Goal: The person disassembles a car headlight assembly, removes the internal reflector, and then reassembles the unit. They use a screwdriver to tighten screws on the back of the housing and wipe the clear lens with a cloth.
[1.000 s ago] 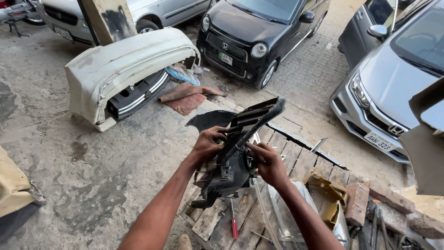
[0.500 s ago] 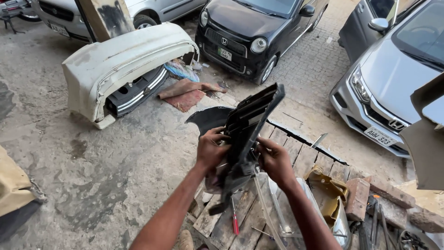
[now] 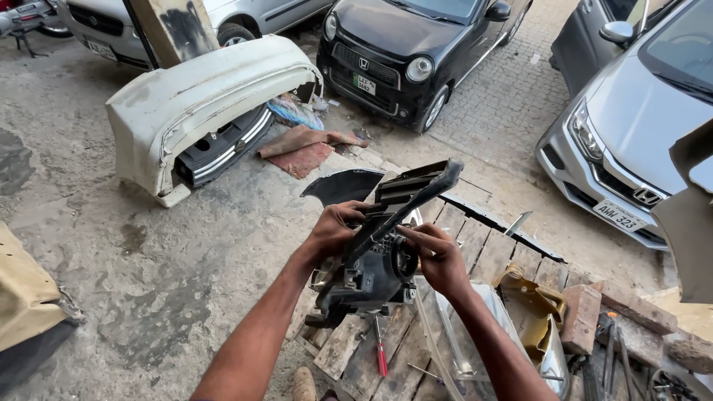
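I hold a black plastic headlight housing (image 3: 375, 252) up in front of me, above a wooden pallet (image 3: 483, 256). My left hand (image 3: 336, 226) grips its left side near the top. My right hand (image 3: 438, 256) holds its right side, fingers pointing toward the round opening at the back. The housing is tilted, its long upper edge slanting up to the right. A clear lens cover (image 3: 475, 334) lies on the pallet under my right forearm.
A red-handled screwdriver (image 3: 380, 349) lies on the pallet below the housing. A detached white bumper (image 3: 200, 96) rests on the concrete at the left. A black car (image 3: 408, 44) and a silver car (image 3: 639, 126) are parked ahead. Bricks (image 3: 583, 315) and scrap sit at the right.
The housing has dropped a little and tilted flatter since half a second ago. Both hands have stayed on it; my right hand has shifted toward the back opening.
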